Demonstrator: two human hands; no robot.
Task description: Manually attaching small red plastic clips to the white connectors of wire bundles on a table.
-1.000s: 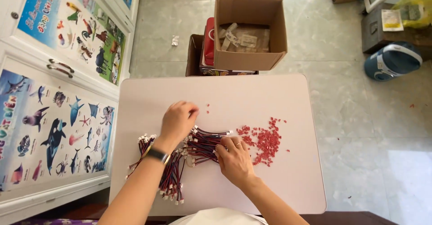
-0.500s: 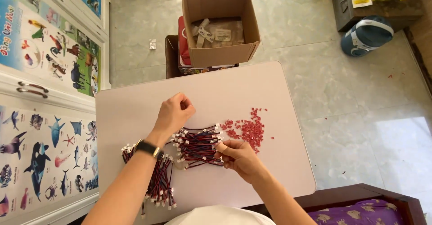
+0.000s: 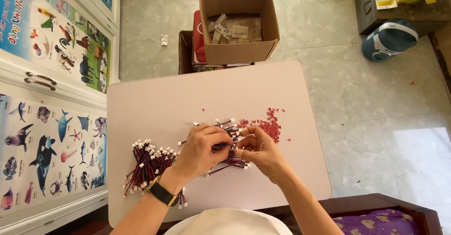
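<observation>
While your left hand [image 3: 203, 146] pins the wire bundle [image 3: 224, 146] to the desk [image 3: 188, 94], your right hand [image 3: 257, 148] pinches one lead beside it; red bits [image 3: 268, 126] lie just beyond.

Short red-and-black wires [image 3: 225, 143] with small white plugs at both ends lie in a loose heap on the white table [image 3: 155, 103], spread crosswise near its middle. Some stick out past the fingers, their white tips fanned toward the far edge; a few trail toward the near edge at a slant. A second batch of wires [image 3: 145, 167] lies to the left, packed closer, mostly running near to far, plugs lined up at the top. Just right of the middle heap sits a scatter of tiny red bits [image 3: 268, 124], thinning out at its edges.
</observation>
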